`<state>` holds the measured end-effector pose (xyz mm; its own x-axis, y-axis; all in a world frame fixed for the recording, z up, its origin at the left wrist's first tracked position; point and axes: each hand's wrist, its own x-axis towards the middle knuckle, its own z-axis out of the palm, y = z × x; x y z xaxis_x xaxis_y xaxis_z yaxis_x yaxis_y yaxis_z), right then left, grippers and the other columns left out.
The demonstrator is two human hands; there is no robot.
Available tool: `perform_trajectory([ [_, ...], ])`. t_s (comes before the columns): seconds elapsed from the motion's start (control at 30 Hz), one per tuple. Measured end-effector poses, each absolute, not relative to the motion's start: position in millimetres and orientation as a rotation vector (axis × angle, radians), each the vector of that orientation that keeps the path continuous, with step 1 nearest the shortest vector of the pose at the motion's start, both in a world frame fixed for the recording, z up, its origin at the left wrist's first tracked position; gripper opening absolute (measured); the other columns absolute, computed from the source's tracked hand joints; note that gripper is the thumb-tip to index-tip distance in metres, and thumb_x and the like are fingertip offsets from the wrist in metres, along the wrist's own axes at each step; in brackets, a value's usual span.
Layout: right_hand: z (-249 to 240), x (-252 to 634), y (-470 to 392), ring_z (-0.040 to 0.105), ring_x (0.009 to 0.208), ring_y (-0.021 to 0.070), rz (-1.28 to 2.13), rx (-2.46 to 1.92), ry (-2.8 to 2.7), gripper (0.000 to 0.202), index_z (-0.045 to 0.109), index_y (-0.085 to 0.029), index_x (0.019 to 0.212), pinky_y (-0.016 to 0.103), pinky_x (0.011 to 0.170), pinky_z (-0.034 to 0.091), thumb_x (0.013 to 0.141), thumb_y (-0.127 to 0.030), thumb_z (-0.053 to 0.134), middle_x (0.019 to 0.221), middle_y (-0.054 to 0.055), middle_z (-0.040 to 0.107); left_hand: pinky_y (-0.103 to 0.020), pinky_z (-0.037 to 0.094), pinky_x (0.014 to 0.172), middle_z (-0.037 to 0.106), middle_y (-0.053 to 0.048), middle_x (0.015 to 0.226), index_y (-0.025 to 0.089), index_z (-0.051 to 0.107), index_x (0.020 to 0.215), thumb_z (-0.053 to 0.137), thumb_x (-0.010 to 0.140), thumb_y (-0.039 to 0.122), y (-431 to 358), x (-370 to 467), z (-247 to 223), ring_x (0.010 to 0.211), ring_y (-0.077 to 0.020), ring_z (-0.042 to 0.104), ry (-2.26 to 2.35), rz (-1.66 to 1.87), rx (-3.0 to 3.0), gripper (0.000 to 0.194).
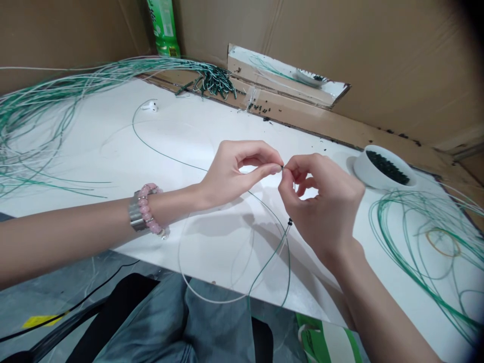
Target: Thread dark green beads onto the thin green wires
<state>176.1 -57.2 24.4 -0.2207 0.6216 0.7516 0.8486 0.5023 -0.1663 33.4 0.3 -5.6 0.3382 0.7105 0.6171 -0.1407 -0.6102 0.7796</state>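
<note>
Overall, largest first, all placed from the bowl. Cardboard (pixel 378 55): brown, standing beyond the bowl. Table (pixel 124 121): white, the bowl set near its far edge; dark crumbs scattered along that edge. Trousers (pixel 223 317): grey-blue, on the near side, well apart from the bowl. Wires (pixel 124 65): green and white, a long bundle far left of the bowl, with a dark cluster (pixel 217 80) at one end. Coil (pixel 410 280): green, just nearer than the bowl. Slot (pixel 272 70): cut in the cardboard, left of and beyond the bowl; within, green strands and a pale dish with dark bits. Bottle (pixel 165 27): green, far left of and beyond the bowl; contents cannot be told. Bowl (pixel 361 170): white, part-filled with small dark green beads (pixel 387 168). Left hand (pixel 230 174) and right hand (pixel 327 204): both left of the bowl, thumb and forefinger of each closed to a pinch, tips meeting. Earbud (pixel 151 106): white, far left of the bowl. Bit (pixel 282 167): dark, left of the bowl, pinched between both hands' fingertips; too small to identify.
</note>
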Motion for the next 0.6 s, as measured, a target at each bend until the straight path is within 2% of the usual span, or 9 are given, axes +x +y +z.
perform_trajectory([
  [0.17, 24.1, 177.3, -56.9, 0.050, 0.055, 0.0102, -0.291, -1.225, -1.914, 0.014, 0.053, -0.019, 0.070, 0.022, 0.046, 0.045, 0.077, -0.007, 0.054, 0.063, -0.001, 0.057, -0.024, 0.057, 0.068, 0.068, -0.001, 0.076, 0.017, 0.065, 0.076, 0.065, 0.079, 0.028, -0.6, 34.1, -4.5, 0.072, -0.0115, 0.064, 0.513, 1.363, 1.801, 0.012],
  [0.37, 26.4, 181.0, -57.4, 0.057, 0.059, 0.0105, -0.038, -1.266, -1.755, 0.005, 0.061, -0.020, 0.075, 0.020, 0.045, 0.049, 0.077, -0.016, 0.062, 0.070, -0.001, 0.065, -0.025, 0.057, 0.067, 0.067, 0.000, 0.074, 0.016, 0.065, 0.075, 0.067, 0.077, 0.028, 1.9, 35.2, -4.1, 0.070, -0.0112, 0.064, 0.570, 1.425, 1.735, 0.012],
  [0.6, 25.9, 180.8, -55.8, 0.053, 0.057, 0.0102, -0.016, -1.286, -1.768, 0.011, 0.058, -0.021, 0.070, 0.019, 0.043, 0.047, 0.075, -0.011, 0.059, 0.066, -0.001, 0.061, -0.023, 0.057, 0.068, 0.066, 0.001, 0.074, 0.015, 0.065, 0.076, 0.068, 0.076, 0.023, 4.0, 35.5, -6.6, 0.070, -0.0095, 0.063, 0.515, 1.406, 1.701, 0.008],
])
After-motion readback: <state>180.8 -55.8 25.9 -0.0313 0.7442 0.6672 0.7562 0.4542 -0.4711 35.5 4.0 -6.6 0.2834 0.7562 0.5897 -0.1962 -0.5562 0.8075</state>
